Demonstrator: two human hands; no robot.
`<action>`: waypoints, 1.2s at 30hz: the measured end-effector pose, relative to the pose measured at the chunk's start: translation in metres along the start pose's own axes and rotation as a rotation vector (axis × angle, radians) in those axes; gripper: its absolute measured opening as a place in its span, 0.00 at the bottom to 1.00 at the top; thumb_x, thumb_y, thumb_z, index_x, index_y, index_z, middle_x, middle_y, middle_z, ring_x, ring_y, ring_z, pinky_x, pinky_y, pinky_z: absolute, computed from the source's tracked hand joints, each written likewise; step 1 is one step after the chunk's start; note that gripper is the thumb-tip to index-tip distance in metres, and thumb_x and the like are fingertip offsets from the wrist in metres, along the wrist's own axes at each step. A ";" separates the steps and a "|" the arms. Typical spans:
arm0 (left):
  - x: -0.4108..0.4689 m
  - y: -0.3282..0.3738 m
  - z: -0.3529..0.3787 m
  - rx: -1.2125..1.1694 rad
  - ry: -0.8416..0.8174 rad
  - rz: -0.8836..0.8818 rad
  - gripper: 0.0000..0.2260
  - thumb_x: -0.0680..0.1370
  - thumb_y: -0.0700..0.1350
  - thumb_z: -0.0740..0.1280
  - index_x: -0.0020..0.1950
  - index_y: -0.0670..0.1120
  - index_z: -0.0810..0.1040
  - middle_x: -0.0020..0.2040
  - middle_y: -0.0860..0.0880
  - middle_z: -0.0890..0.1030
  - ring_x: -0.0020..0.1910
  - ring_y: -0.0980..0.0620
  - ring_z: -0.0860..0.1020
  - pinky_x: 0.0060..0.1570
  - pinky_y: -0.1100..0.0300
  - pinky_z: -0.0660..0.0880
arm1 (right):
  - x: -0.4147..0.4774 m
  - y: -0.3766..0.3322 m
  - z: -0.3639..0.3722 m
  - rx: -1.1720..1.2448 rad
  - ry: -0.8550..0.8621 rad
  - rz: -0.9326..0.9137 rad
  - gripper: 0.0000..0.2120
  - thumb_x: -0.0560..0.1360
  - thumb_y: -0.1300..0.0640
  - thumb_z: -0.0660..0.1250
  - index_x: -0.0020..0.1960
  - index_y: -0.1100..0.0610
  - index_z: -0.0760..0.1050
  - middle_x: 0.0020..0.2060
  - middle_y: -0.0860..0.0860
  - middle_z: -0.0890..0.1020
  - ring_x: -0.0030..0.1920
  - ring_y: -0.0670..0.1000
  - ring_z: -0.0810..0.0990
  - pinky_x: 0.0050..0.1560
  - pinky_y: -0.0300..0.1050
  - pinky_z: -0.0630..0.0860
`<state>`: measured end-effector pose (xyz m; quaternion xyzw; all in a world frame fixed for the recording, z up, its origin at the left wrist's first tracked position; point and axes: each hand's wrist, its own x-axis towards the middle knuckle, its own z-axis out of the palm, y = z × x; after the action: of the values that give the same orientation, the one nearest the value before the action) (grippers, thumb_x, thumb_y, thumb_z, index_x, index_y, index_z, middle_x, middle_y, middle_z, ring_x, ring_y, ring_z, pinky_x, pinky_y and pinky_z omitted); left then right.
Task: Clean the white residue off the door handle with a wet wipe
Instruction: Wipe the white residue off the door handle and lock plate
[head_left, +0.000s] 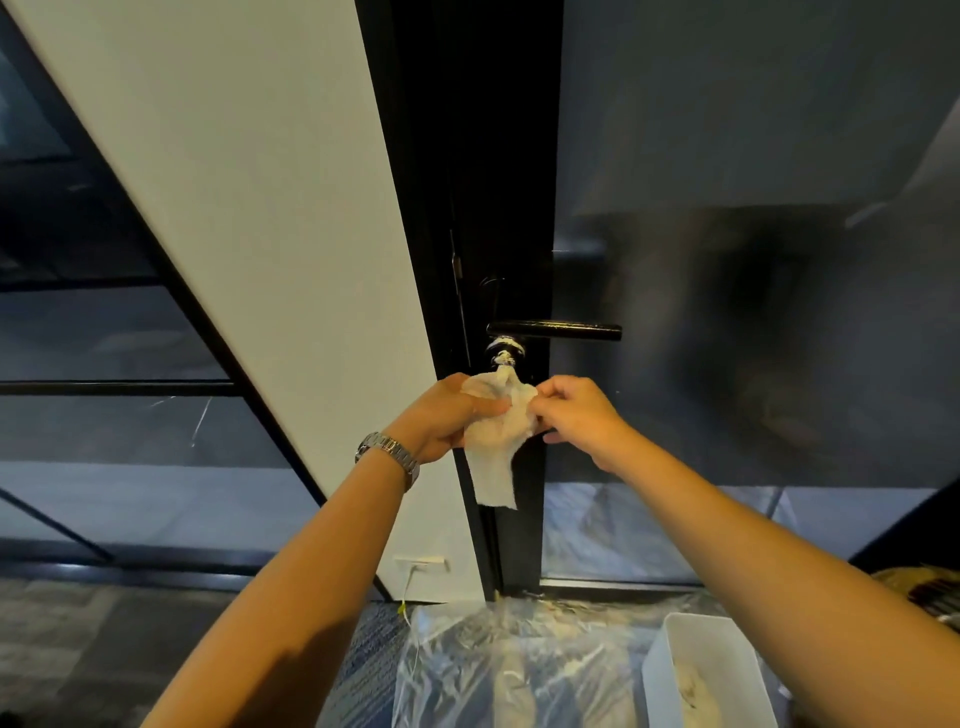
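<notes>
From the head view, the left hand (441, 415) and the right hand (576, 415) both pinch a crumpled wet wipe (496, 441) just below the black door handle (556, 329); residue there is hard to see

Crumpled white wipe (496, 441) below black handle (556, 329)

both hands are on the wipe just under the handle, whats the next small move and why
Probably lift the wet wipe up onto the round fitting under the lever and rub. White residue still shows there, and the left hand and right hand hold the wipe bunched just below it, one twisted tip reaching up to it.
</notes>
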<state>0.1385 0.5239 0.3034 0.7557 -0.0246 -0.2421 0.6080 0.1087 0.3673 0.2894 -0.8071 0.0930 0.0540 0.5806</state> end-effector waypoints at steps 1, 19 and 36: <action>0.000 0.001 -0.001 -0.002 -0.006 0.018 0.08 0.74 0.40 0.68 0.51 0.47 0.73 0.47 0.46 0.79 0.47 0.47 0.79 0.47 0.54 0.77 | 0.001 0.000 -0.003 -0.030 0.022 -0.030 0.03 0.72 0.64 0.65 0.43 0.57 0.75 0.43 0.57 0.83 0.39 0.50 0.82 0.41 0.41 0.77; 0.057 0.001 0.021 0.332 0.654 0.333 0.15 0.80 0.38 0.55 0.66 0.43 0.71 0.43 0.41 0.77 0.34 0.50 0.76 0.28 0.75 0.69 | 0.023 -0.007 -0.059 -0.515 0.405 -0.806 0.09 0.75 0.59 0.65 0.53 0.60 0.80 0.45 0.54 0.80 0.49 0.51 0.75 0.46 0.28 0.68; 0.076 -0.003 0.029 0.655 0.535 0.423 0.12 0.77 0.33 0.56 0.58 0.37 0.74 0.58 0.41 0.74 0.45 0.51 0.76 0.41 0.76 0.70 | 0.029 -0.019 -0.068 -0.335 0.348 -0.709 0.07 0.70 0.59 0.71 0.48 0.56 0.83 0.40 0.50 0.82 0.41 0.44 0.77 0.43 0.27 0.72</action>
<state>0.1937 0.4734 0.2711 0.9218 -0.0958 0.1108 0.3588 0.1399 0.3063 0.3229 -0.8693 -0.1035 -0.2715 0.3998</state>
